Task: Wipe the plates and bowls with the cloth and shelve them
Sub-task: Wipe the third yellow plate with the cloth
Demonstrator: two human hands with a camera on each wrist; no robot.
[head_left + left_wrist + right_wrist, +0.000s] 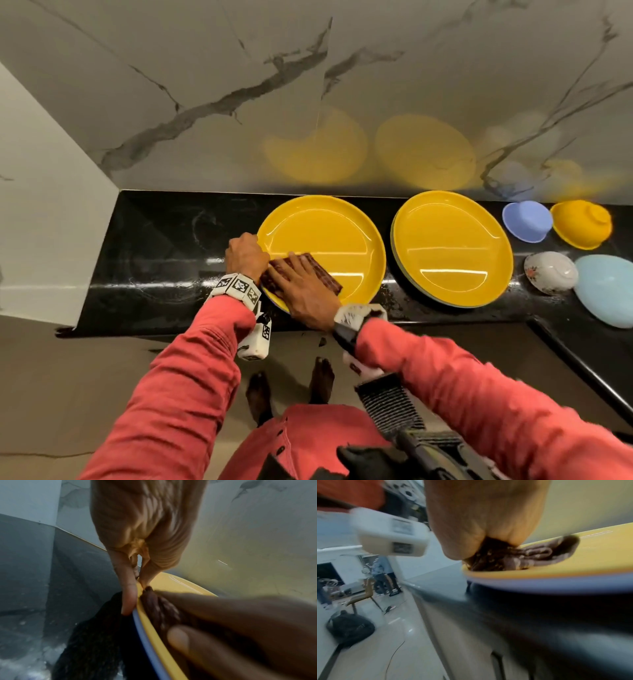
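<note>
Head view first: my left hand (247,253) clamps the near-left rim of the round yellow divided plate (329,233) on the glossy black stone tabletop (154,246), thumb on the inside of the rim and fingers curled under the edge. My right hand (301,287) lies flat on the folded dark brown patterned cloth (325,275), fingers stretched out and pressing it down onto the plate's near-left part, right beside my left hand. So one grip is narrow, pinching the rim; the other is wide and spread over the cloth.

Left wrist view, up close: the thumb (145,574) and a finger (127,588) pinch the yellow rim, and a blue-violet plate edge (147,642) peeks out just beneath the yellow one. The plate I'm wiping sits on another.

Right wrist view: my palm bears on the bunched cloth, which spills over the plate's inner edge.

Off to the right on the tabletop, a second yellow divided plate (452,246) tops its own stack, just beside the first. Beyond it, near the wall, stand an upturned lavender bowl (527,221) and an upturned yellow bowl (582,222), touching. In front of those, a white floral bowl (551,272) lies upside down, with a pale blue bowl (606,287) against it. A grey-veined marble wall (308,85) backs everything and mirrors the yellow plates faintly.
</note>
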